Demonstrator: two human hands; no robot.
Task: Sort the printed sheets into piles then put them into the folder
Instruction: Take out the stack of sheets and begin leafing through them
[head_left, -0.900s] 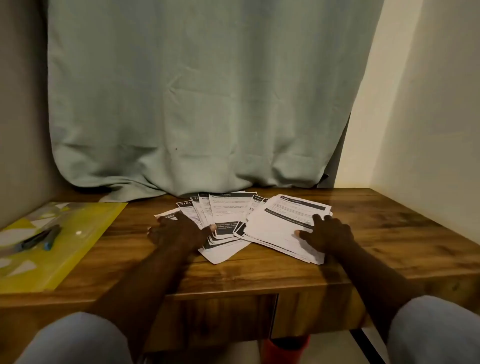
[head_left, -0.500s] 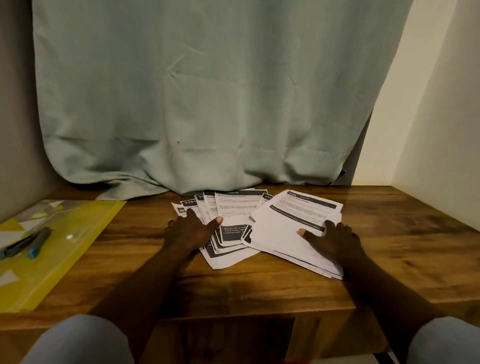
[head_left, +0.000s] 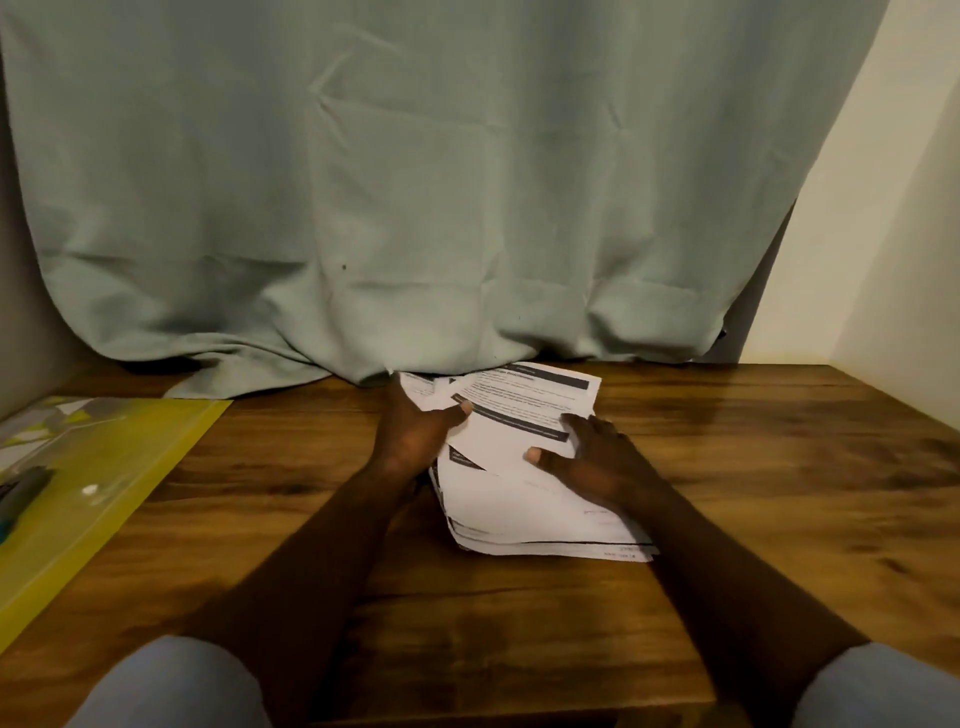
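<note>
On desk, centre: printed sheets (head_left: 524, 499) gathered in one rough, uneven stack on the wooden desk (head_left: 779, 467); edges not squared, lower sheets fanned out toward the near right corner.
Stack, upper part: top sheets carry dark header bars and reach back to the hem of the curtain (head_left: 415, 182); text too blurred to read.
Left hand: left hand (head_left: 415, 441) at the stack's left edge, thumb laid over the top sheet, fingers hidden behind the paper; it grips the sheets.
Right hand: right hand (head_left: 592, 462) on the right side of the stack, thumb flat on the top sheet, fingers bent at its right edge; it holds the sheets, though whether the fingertips pass under the paper cannot be told.
Folder: yellow folder (head_left: 119, 467) flat at the desk's left side, well apart from the stack.
On folder: dark marker (head_left: 23, 491) near the frame's left edge.
Backdrop: pale green curtain bunched on the desk's far edge; cream wall (head_left: 893, 208) to the right.
Foreground: light sleeves (head_left: 171, 686) at both lower corners.
</note>
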